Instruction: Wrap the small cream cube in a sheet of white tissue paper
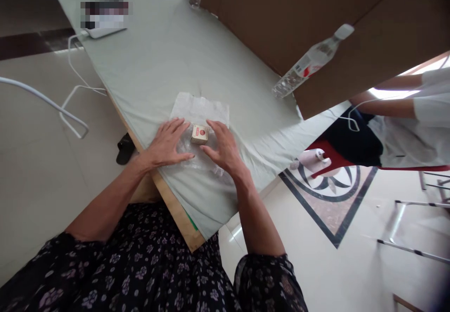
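One small cream box [200,134], red-printed on top, left hand [168,144] and right hand [225,149] alongside, grips spread.

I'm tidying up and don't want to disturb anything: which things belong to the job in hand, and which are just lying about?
Job in hand:
small printed box, between the left hand and right hand
translucent plastic wrap, under the box

Apparently lying about:
labelled plastic bottle
black slipper, on the floor
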A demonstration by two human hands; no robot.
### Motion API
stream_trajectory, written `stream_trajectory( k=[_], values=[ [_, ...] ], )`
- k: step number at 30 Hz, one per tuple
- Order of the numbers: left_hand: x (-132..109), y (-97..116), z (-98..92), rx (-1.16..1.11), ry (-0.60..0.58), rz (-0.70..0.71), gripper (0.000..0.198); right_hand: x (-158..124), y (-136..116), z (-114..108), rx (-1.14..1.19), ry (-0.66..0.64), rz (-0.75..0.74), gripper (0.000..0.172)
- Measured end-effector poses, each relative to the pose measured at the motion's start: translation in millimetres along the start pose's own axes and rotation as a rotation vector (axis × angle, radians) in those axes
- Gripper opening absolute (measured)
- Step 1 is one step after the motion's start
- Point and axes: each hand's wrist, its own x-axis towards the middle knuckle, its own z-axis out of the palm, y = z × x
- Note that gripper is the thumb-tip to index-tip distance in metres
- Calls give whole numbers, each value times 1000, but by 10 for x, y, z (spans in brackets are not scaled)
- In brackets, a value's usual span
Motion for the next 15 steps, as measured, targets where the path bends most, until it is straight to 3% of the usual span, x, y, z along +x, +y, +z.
stream_trajectory(
  k=[3, 7, 11, 15],
  values=[
    [-203, -6, -150, -22, 19, 92, 93, -372, -189, -171, -91, 80, -35, 53],
    [-439, 54, -212, 49, -21, 162, 71, -704, -335, -61, -217, -95, -121, 38],
    [-441, 129, -87, 102, -9, 162, 53, -653, -334, 191, -286, -67, -79, 28],
    [-307, 189, -73, 85, 75, 164, 30, -489, -323, 177, -279, 40, -68, 27]
  ],
)
